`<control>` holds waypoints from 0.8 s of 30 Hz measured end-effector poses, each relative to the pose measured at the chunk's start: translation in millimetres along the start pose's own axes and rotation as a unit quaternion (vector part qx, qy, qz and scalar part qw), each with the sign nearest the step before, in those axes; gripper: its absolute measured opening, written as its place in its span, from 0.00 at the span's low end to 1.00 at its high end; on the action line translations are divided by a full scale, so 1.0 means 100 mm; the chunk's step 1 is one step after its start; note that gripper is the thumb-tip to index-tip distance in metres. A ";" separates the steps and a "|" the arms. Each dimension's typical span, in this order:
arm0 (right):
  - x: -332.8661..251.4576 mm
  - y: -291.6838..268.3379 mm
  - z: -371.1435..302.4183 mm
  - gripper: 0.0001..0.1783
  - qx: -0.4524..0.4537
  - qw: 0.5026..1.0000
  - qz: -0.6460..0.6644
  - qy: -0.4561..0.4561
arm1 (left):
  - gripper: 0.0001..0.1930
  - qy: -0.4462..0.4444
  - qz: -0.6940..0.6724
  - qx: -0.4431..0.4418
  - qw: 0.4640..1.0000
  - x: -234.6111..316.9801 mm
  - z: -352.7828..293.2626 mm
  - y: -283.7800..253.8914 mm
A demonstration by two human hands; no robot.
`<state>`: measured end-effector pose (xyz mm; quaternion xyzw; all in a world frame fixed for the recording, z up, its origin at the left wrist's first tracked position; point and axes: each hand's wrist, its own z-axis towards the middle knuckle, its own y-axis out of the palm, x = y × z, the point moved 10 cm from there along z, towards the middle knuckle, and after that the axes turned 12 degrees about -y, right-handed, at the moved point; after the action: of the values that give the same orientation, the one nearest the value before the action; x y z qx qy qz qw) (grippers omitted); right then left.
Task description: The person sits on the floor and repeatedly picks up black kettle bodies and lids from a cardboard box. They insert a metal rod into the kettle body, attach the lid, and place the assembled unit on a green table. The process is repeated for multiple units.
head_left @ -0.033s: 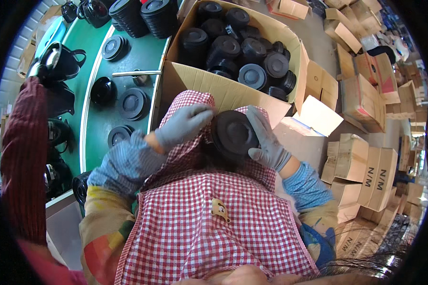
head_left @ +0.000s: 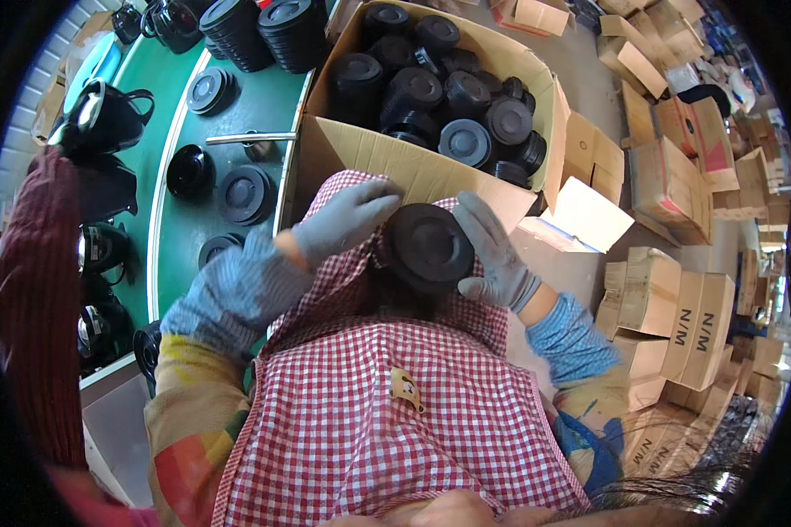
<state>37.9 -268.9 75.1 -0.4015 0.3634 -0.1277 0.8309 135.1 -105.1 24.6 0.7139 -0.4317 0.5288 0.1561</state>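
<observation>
A round black plastic lid (head_left: pixel 431 249) sits over my lap, its raised centre facing up; dark shapes below it are too shadowed to make out. My right hand (head_left: pixel 498 255), in a grey glove, is closed about its right edge, with the thumb at the near side and the fingers along the rim. My left hand (head_left: pixel 347 218), also gloved, is by the lid's upper left edge, palm down, fingers stretched and nothing in them; whether the fingertips touch the rim I cannot tell. Just beyond stands an open cardboard box (head_left: pixel 395 162) full of black lids (head_left: pixel 466 142).
To the left, a green-topped table (head_left: pixel 224 110) carries lid stacks (head_left: pixel 246 193), a metal rod (head_left: pixel 250 138) and black kettle-like pots (head_left: pixel 110 114). A co-worker's maroon sleeve (head_left: pixel 39 263) reaches in at far left. Cardboard boxes (head_left: pixel 668 299) are piled on the right.
The lid has shifted slightly left, and my left hand slightly right toward its upper edge. The co-worker's arm at far left has moved a little.
</observation>
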 end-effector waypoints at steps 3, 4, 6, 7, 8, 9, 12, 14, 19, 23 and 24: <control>-0.01 -0.19 0.27 0.63 -0.021 0.988 -0.086 -0.123 | 0.21 0.064 0.145 -0.071 0.985 0.07 0.54 0.18; 0.02 -0.15 0.36 0.60 -0.044 0.983 -0.087 -0.156 | 0.23 0.065 0.177 -0.119 0.975 0.03 0.67 0.32; 0.04 0.09 0.45 0.55 -0.117 0.972 -0.019 -0.202 | 0.21 0.134 0.007 -0.229 0.964 0.39 0.58 0.56; 0.02 0.21 0.49 0.52 -0.147 0.965 0.023 -0.217 | 0.20 0.232 0.026 -0.252 0.939 0.44 0.57 0.59; -0.03 0.34 0.53 0.49 -0.175 0.955 0.068 -0.231 | 0.19 0.325 0.037 -0.269 0.906 0.51 0.52 0.59; -0.09 0.41 0.57 0.47 -0.182 0.950 0.091 -0.238 | 0.19 0.241 0.010 -0.307 0.921 0.34 0.67 0.65; -0.20 0.47 0.64 0.41 -0.147 0.960 0.104 -0.214 | 0.19 -0.198 -0.166 -0.372 0.892 -0.14 0.80 0.94; -0.29 0.54 0.73 0.39 -0.107 0.974 0.044 -0.197 | 0.20 -0.155 0.003 -0.361 0.919 0.04 0.86 0.90; -0.22 0.65 0.86 0.39 -0.124 0.986 0.031 -0.111 | 0.19 -0.011 0.301 -0.169 0.938 0.12 1.17 0.52; 0.34 -0.06 0.77 0.38 0.072 0.993 0.078 -0.045 | 0.21 0.044 0.150 0.114 0.981 -0.17 1.09 -0.95; 0.60 -0.16 0.55 0.38 0.173 0.978 0.108 0.036 | 0.24 0.089 0.095 0.204 0.970 -0.43 0.94 -1.62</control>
<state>120.3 -278.0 79.9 -0.2052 0.4068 -0.1120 0.8831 316.9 -56.5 -12.8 0.6363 -0.3650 0.6796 -0.0059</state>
